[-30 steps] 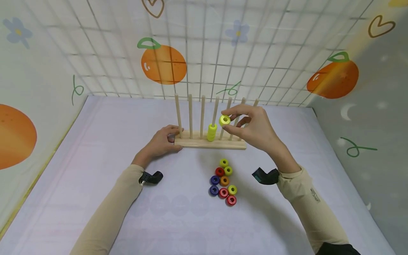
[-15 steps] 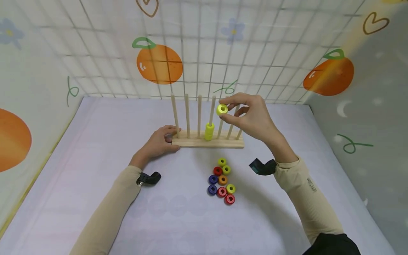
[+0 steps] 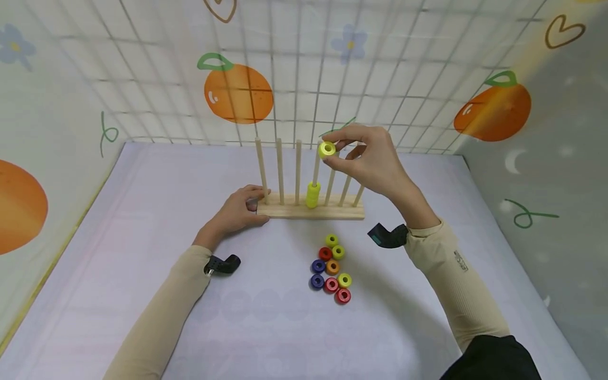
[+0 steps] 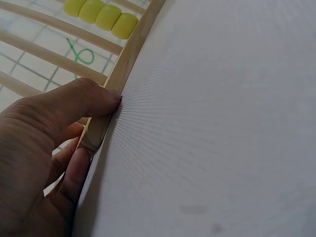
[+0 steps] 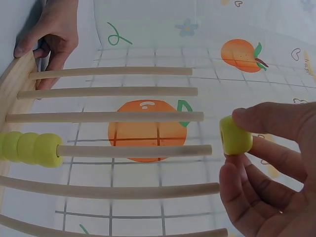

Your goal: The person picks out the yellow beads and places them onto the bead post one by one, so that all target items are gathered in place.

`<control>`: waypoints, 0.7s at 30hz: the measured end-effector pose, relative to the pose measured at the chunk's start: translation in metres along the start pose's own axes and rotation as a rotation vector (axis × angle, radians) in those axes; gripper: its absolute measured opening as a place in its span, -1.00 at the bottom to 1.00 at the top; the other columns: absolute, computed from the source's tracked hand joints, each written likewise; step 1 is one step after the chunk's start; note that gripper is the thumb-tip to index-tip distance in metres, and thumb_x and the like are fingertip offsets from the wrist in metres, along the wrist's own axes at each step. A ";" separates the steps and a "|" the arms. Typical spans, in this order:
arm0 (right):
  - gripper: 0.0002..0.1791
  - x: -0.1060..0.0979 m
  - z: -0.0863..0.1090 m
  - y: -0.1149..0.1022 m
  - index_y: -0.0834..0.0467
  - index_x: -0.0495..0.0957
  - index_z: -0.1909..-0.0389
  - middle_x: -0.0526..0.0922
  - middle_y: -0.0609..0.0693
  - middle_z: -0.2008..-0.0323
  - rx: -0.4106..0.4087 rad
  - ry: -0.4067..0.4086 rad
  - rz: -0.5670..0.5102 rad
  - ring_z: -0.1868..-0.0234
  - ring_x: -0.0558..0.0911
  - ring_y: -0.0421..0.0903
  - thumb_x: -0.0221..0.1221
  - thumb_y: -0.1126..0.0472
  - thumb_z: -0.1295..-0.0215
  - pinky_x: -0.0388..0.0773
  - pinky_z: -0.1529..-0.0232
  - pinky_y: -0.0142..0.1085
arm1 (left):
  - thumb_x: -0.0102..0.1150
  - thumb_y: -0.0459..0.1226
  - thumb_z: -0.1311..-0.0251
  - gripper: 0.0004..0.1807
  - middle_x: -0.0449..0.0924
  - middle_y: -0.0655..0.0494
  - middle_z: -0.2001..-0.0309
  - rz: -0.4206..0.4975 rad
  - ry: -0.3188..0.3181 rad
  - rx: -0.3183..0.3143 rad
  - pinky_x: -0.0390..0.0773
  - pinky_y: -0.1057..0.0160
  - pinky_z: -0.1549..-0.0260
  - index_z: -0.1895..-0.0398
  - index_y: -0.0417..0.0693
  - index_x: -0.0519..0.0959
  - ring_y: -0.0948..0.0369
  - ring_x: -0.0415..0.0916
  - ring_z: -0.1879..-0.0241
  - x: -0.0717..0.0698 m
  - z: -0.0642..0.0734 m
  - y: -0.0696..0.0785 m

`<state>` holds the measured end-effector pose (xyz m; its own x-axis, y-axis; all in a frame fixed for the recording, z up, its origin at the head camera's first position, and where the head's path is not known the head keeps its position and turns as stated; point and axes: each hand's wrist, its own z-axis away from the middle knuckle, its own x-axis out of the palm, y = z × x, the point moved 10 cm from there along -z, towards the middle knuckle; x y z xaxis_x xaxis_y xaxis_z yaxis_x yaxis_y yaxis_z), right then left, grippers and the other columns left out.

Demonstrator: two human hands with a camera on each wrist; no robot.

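Fruit-print backdrop (image 3: pixel 157 63), pale table (image 3: pixel 157 174). Left hand (image 3: pixel 233 214) grips end of rack (image 3: pixel 290 212), likely steadying it. Middle peg (image 3: pixel 315 171) carries yellow stack (image 3: pixel 312 195); loose beads (image 3: pixel 327 267) lie in front. Right hand (image 3: pixel 372 155) pinches yellow bead (image 5: pixel 237 136) by sides, presumably so hole faces peg tip, just apart.

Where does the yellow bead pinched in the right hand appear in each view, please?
Head: the bead is slightly above and right of centre, in the right hand.
Left wrist: not in the picture.
Right wrist: right of centre.
Shared landmark: the yellow stack, near the centre in head, at the top left in left wrist, at the left edge in right wrist.
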<state>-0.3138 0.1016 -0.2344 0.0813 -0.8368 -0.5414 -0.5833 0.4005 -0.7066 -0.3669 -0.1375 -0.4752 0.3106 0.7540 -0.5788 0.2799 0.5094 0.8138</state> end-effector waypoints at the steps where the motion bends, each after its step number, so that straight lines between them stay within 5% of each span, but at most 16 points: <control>1: -0.69 0.001 -0.001 0.000 0.17 0.75 0.07 0.72 -0.04 0.15 0.003 -0.002 -0.001 0.17 0.59 -0.02 0.44 0.34 -0.12 0.62 0.27 -0.31 | 0.52 -0.23 -0.02 -0.18 0.32 -0.01 -0.36 0.002 -0.001 -0.002 0.56 0.06 -0.07 -0.38 -0.23 0.41 -0.05 0.52 -0.09 0.000 0.000 0.000; 21: -0.68 0.004 -0.025 0.010 0.13 0.75 0.06 0.73 -0.09 0.12 0.076 -0.010 0.061 0.15 0.61 -0.08 0.44 0.29 -0.12 0.59 0.29 -0.30 | 0.50 -0.26 -0.04 -0.22 0.33 0.03 -0.34 0.030 -0.011 0.010 0.57 0.06 -0.05 -0.38 -0.17 0.43 -0.04 0.55 -0.07 0.001 0.000 0.002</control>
<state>-0.3392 0.0928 -0.2324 0.0560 -0.8064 -0.5887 -0.5243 0.4781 -0.7047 -0.3656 -0.1357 -0.4743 0.3293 0.7644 -0.5543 0.2788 0.4822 0.8305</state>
